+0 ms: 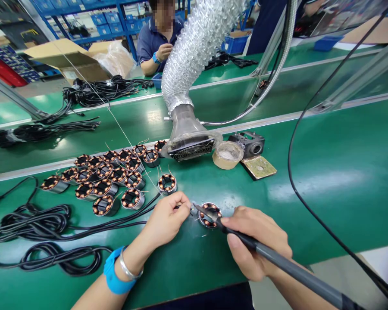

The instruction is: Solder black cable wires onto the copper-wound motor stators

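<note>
A soldering iron [278, 259] rests in my right hand [257, 234], its fingers wrapped round the grip. The iron's tip reaches over a copper-wound motor stator [207, 222] lying on the bench, close to my left fingertips. My left hand [166, 217] is closed in a pinch on the end of a black cable [123, 222]. A thin wire [121, 129] descends from above to the left fingers; whether they grip it too is unclear. Just left of the iron tip, small wire ends show, too fine to tell whether they touch the stator.
Several stators [103, 187] cluster at left, above coiled black cables [42, 221]. A fume extractor hood [194, 140] on a foil duct hangs ahead. Beside it sit a round tub [226, 155] and an iron stand [250, 144]. Across the bench, a person [158, 43] sits.
</note>
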Motion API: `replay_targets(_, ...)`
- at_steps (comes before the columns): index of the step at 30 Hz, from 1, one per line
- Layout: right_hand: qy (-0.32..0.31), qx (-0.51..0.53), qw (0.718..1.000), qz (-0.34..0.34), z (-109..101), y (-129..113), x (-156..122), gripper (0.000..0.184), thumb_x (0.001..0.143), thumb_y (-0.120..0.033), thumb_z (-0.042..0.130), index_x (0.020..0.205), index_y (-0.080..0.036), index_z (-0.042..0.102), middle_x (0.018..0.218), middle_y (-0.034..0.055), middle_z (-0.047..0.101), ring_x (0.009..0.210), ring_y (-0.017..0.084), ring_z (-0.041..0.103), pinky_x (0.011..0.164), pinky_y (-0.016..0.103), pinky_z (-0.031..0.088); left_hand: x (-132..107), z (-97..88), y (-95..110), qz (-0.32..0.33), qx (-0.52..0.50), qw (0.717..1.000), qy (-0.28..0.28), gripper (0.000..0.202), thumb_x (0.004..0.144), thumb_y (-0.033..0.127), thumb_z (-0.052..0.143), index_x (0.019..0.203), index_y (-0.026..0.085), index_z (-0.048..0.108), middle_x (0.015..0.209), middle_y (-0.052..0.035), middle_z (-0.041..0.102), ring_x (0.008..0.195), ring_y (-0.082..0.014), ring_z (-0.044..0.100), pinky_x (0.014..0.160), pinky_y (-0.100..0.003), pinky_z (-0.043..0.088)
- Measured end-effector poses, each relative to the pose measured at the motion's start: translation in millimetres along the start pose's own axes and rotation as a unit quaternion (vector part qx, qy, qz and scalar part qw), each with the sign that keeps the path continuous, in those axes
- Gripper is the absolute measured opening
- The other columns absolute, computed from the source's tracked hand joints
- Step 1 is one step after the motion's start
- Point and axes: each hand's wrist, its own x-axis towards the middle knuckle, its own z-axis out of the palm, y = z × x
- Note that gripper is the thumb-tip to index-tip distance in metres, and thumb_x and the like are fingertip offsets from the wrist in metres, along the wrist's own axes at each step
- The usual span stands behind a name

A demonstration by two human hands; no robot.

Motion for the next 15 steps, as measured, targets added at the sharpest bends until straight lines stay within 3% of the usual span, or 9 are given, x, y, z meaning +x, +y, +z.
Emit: replay_targets(15, 0.02, 0.03, 0.999, 0.006, -4.2, 3.5, -2.7, 0.035, 0.071, -0.008, 0.055, 0.104, -0.016, 0.066, 0.064, 0.0013, 0.058, 0.047, 0.014, 0.051, 0.045, 0.03, 0.043, 0.0, -0.1, 1.4, 0.001, 0.008, 1.0, -0.001, 0.017, 0.086, 0.03, 0.048, 0.073, 0.018, 0.048, 0.061, 0.007, 0.034, 0.057, -0.0103, 0.03, 0.056, -0.024, 0.025)
